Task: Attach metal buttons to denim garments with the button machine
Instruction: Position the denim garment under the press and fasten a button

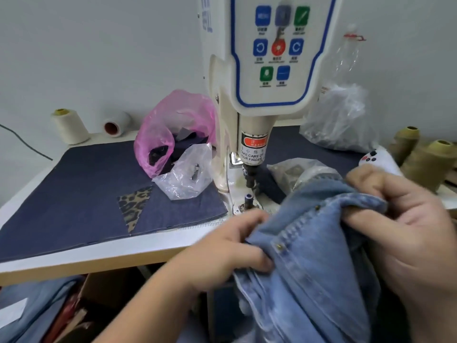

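A light blue denim garment point(311, 248) hangs off the table's front edge, bunched between both hands. My left hand point(230, 246) grips its left fold, fingers curled into the cloth. My right hand point(400, 219) pinches the upper edge near the waistband. Two small brass studs point(280, 246) show on the stitched band. The cream button machine point(269, 70) stands just behind, its punch head point(251, 174) above the lower die point(248, 198). The garment lies just right of and in front of the die, not under the punch.
Dark denim sheet point(99, 194) covers the table with a leopard-print scrap point(134, 206) on it. Pink bag point(173, 129) and clear bags point(185, 174) sit left of the machine, another clear bag point(341, 120) at right. Thread cones point(70, 126) and olive cones point(425, 164) line the back.
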{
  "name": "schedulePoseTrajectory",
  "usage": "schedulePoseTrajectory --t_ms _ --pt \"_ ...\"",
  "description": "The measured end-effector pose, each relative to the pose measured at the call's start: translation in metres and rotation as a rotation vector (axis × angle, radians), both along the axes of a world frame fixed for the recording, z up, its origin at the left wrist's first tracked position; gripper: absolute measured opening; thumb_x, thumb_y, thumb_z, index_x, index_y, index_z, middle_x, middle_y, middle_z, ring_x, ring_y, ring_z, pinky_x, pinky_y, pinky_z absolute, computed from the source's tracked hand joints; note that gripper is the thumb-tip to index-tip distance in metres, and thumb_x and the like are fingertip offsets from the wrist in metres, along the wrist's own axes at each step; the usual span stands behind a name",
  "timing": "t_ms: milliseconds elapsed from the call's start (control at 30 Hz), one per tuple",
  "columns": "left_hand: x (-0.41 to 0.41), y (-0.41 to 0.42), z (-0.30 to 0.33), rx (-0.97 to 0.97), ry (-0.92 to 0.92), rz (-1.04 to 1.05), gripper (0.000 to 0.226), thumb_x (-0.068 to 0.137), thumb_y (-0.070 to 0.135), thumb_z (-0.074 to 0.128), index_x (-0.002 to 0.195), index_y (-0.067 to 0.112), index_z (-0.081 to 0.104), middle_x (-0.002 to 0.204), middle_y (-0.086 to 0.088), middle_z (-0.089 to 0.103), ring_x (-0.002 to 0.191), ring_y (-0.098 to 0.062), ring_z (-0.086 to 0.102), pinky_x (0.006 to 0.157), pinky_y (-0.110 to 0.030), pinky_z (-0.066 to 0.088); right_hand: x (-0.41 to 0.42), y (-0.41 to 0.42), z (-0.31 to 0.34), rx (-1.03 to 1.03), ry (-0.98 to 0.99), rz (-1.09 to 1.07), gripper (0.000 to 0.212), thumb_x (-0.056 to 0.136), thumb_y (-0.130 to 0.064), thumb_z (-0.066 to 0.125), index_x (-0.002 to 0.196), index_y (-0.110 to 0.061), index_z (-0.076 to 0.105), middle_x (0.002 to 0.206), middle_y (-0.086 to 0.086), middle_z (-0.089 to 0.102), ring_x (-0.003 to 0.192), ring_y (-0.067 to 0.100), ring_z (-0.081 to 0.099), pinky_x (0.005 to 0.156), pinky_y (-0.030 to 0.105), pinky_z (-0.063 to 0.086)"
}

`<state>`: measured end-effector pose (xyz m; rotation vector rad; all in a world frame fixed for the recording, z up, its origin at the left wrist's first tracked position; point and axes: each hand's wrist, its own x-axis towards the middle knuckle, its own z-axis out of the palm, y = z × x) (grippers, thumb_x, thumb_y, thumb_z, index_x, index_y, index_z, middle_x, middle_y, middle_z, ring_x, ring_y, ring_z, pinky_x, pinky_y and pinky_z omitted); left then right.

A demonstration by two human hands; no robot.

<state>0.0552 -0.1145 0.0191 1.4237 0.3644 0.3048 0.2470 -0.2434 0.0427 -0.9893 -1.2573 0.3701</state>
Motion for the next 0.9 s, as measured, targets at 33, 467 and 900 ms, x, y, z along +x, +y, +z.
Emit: schedulePoseTrajectory --t_ms 33,467,900 --pt "-0.007 0.01 0.002 0.008 -0.013 0.069 0.045 0.052 0.007 0.067 0.097 0.009 0.064 0.091 -0.015 0.061 0.085 -0.026 0.057 0.074 -0.04 0.048 -0.02 0.009 0.009 -0.042 0.008 0.002 0.035 0.062 -0.007 0.077 0.059 -0.021 0.045 0.07 -0.005 0.044 0.068 0.01 0.045 0.064 0.016 0.041" --pt "-0.058 0.081 -0.002 0.121 0.216 0.572 0.028 0.049 -0.001 0.052 0.06 0.023 0.062 0.061 -0.006 0.06 0.052 -0.021 0.052 0.047 -0.022 0.037 -0.026 0.052 -0.033 -0.638 -0.103 0.3 0.017 0.083 -0.036 0.063 0.077 -0.02 0.064 0.084 0.01 0.059 0.082 0.016 0.054 0.08 0.035 0.04" --pt "-0.066 0.048 0.036 0.586 0.408 -0.055 0.056 0.07 0.051 0.077 0.122 0.056 0.055 0.125 0.022 0.063 0.12 0.002 0.057 0.101 -0.024 0.046 -0.046 0.049 -0.033 -0.389 -0.099 0.003 0.008 0.076 -0.023 0.069 0.074 -0.03 0.067 0.071 -0.003 0.066 0.065 0.003 0.058 0.063 0.013 0.046"
